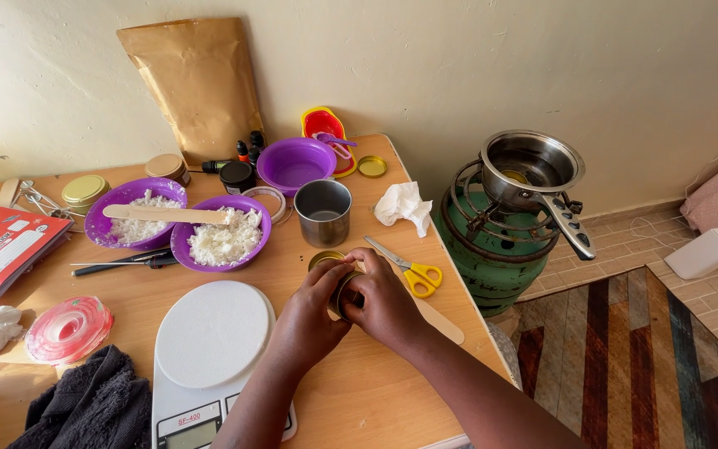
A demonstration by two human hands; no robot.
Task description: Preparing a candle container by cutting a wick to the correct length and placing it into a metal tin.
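Note:
My left hand (309, 309) and my right hand (388, 301) both grip a small round gold tin (340, 291) tilted on its side just above the wooden table (359, 391). A gold lid (323, 259) lies flat right behind the hands. Yellow-handled scissors (413, 273) rest to the right of my right hand. A wooden stick (440, 321) lies under my right wrist. A steel cup (322, 211) stands behind the tin.
Two purple bowls of white flakes (222, 235) (130, 218), an empty purple bowl (296, 163), a white kitchen scale (209, 341), a pink tape roll (68, 328), a dark cloth (93, 403). Right of the table stands a green gas cylinder (492, 249) bearing a steel pot (532, 166).

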